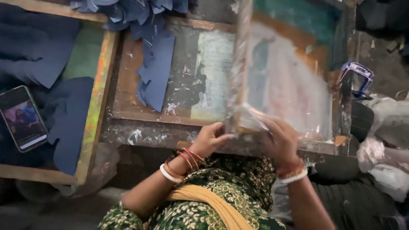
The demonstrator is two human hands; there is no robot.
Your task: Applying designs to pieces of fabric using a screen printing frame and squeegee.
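Both hands (245, 142) on screen frame (285, 81)

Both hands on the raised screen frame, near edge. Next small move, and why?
Probably lower the screen frame flat onto the work board: left hand and right hand grip its near edge, it stands tilted up and motion-blurred, and blue cut pieces lie beside it.

The raised wooden frame (283, 76), tilted up at centre right, blocks the way across the printing board (179, 81). Blue cut pieces (155, 72) crowd the upper middle, and a phone (22, 118) lies at the left. Open room remains along the board's paint-flecked near edge, lower centre of the picture.
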